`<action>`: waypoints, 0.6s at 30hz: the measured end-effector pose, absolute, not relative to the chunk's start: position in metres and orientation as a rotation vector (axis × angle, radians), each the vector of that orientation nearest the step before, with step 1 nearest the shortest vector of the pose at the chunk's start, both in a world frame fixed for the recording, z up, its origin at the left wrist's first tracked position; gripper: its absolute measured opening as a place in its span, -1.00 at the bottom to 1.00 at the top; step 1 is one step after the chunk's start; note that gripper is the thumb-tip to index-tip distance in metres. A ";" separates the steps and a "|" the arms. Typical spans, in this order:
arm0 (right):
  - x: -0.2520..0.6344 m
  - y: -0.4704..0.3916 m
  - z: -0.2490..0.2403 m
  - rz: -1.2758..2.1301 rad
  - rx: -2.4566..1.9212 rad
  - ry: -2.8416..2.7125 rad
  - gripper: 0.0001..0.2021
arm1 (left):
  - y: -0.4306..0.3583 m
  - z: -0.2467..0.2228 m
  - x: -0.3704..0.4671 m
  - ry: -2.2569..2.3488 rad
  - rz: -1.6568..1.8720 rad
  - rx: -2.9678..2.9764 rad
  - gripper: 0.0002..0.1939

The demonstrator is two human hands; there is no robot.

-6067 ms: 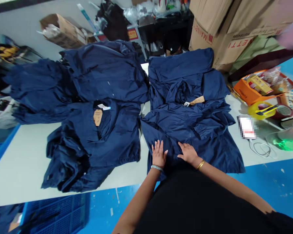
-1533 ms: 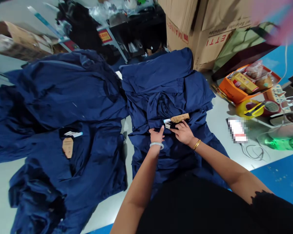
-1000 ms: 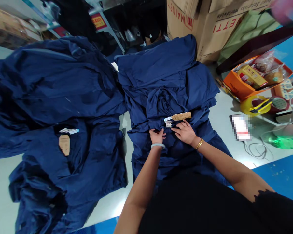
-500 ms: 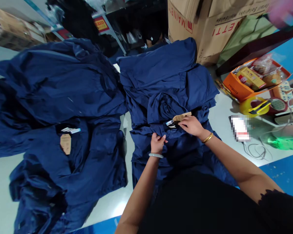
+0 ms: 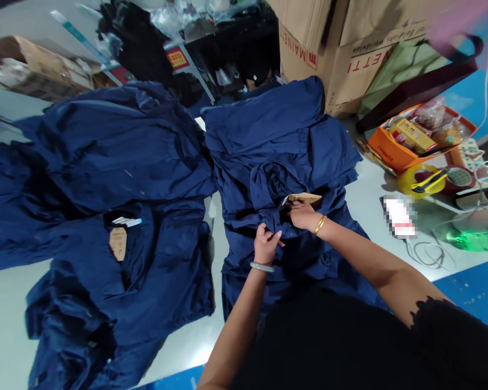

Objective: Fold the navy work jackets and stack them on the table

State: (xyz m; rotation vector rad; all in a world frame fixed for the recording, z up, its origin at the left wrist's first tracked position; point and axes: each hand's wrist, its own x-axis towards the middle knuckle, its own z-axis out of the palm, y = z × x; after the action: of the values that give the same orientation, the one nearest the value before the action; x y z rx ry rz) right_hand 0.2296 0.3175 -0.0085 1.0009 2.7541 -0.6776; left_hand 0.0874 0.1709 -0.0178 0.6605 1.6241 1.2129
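Dark blue garments [image 5: 264, 124] lie stacked in front of me on a pale table. My left hand [image 5: 266, 242], with a pale bangle at the wrist, pinches the fabric at the near side of the top garment's collar opening. Just right of it, my right hand [image 5: 303, 215], wearing a gold bangle, reaches into that opening; its fingertips are hidden in the dark cloth. A brown paper tag [image 5: 311, 199] sticks out above the right hand. To the left, another pile of blue garments [image 5: 117, 146] shows a brown tag [image 5: 117, 244] and white labels at a collar.
At the right are an orange box [image 5: 402, 154] of packaged items, yellow tape [image 5: 415, 184], a phone [image 5: 399, 216] on a cable and a green bottle [image 5: 472, 235]. Large cardboard boxes [image 5: 333, 70] stand behind. A paper bag [image 5: 44, 70] is at the back left.
My right hand has moved left and deeper into the collar opening, covering most of the white labels. My left hand keeps its pinch on the fabric. The camera view has shifted slightly.
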 end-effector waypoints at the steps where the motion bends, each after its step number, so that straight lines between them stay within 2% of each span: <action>1: 0.230 0.313 -0.008 -0.614 1.041 2.798 -0.66 | 0.173 -0.019 0.087 1.667 1.212 0.626 -0.31; 5: 0.245 0.307 -0.005 -0.603 1.149 2.952 -0.61 | 0.180 -0.024 0.071 1.811 1.219 0.517 -0.26; 8: 0.280 0.321 -0.005 -0.628 1.389 3.003 -0.58 | 0.179 -0.019 0.038 2.018 1.135 0.639 -0.42; 10: 0.309 0.337 -0.008 -0.553 1.541 2.971 -0.62 | 0.178 -0.013 0.011 2.207 0.991 0.926 -0.47; 12: 0.338 0.353 -0.014 -0.530 1.525 2.902 -0.49 | 0.180 -0.006 -0.013 2.314 0.725 1.293 -0.29; 15: 0.368 0.369 -0.022 -0.568 1.346 2.802 -0.07 | 0.188 0.001 -0.035 2.272 0.167 1.606 0.28; 16: 0.375 0.371 -0.025 -0.562 1.323 2.784 0.00 | 0.191 0.001 -0.038 2.238 0.003 1.631 0.42; 18: 0.386 0.370 -0.030 -0.517 1.387 2.788 -0.02 | 0.192 -0.001 -0.039 2.206 -0.213 1.629 0.53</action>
State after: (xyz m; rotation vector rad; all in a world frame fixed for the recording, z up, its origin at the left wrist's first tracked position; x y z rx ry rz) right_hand 0.3856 0.3704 -0.0303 1.3874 2.7879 -0.5170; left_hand -0.0395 0.1918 -0.0009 1.6291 2.2059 -0.2126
